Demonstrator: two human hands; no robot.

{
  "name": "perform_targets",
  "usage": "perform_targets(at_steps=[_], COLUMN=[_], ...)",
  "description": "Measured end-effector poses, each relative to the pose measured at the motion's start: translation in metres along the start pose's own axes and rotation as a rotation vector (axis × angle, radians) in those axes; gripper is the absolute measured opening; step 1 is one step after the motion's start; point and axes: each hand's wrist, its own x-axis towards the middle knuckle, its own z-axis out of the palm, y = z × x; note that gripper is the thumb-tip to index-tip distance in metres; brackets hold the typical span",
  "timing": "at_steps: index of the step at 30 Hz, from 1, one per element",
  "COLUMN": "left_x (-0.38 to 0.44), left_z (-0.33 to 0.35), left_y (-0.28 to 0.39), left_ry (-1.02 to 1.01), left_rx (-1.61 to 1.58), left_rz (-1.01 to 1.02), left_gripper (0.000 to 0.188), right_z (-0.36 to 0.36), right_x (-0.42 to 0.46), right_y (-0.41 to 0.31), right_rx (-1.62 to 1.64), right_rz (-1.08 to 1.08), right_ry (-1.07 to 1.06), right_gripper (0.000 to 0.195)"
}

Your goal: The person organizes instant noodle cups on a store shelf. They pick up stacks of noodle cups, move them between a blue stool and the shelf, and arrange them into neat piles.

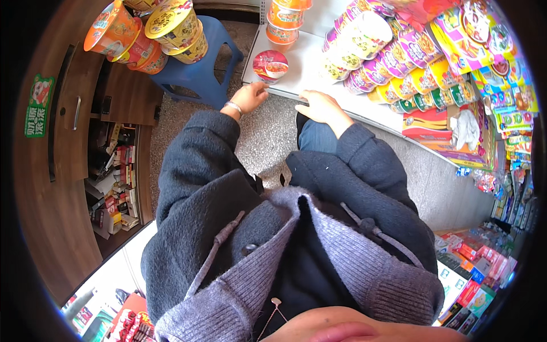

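Note:
On the white shelf (pixel 305 57) before me stands a red instant noodle cup (pixel 270 66) with its lid up. My left hand (pixel 248 99), a bracelet at its wrist, is just in front of this cup with fingers curled. Whether its fingertips touch the cup or the shelf edge is unclear. My right hand (pixel 321 107) is over my bent knee by the shelf's front edge, its fingers loosely spread and holding nothing. Behind the red cup rises a stack of orange noodle cups (pixel 284 21).
Yellow noodle cups (pixel 171 25) and orange ones (pixel 112 28) sit on a blue plastic stool (pixel 198 79) at left. Rows of purple cups (pixel 384 64) lie sideways on the shelf. An opened red carton (pixel 427 128) is at right. A wooden cabinet (pixel 70 158) flanks my left side.

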Motion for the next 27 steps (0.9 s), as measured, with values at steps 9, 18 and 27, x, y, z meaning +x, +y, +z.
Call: perform_targets(at_steps=[9, 18, 27], left_x=[0.039, 0.142, 0.242], left_z=[-0.009, -0.04, -0.016], left_y=[-0.049, -0.044, -0.048], left_ry=[0.087, 0.335, 0.216], left_rx=[-0.365, -1.085, -1.087], left_rz=[-0.135, -0.464, -0.386], left_gripper=[0.036, 0.078, 0.066], right_z=[0.042, -0.003, 0.027], right_x=[0.165, 0.25, 0.299], right_y=[0.126, 0.106, 0.107], right_rx=[1.375, 1.415, 1.644], right_rz=[0.55, 0.669, 0.434], right_ry=[0.287, 0.449, 0.279], right_gripper=[0.045, 0.071, 0.064])
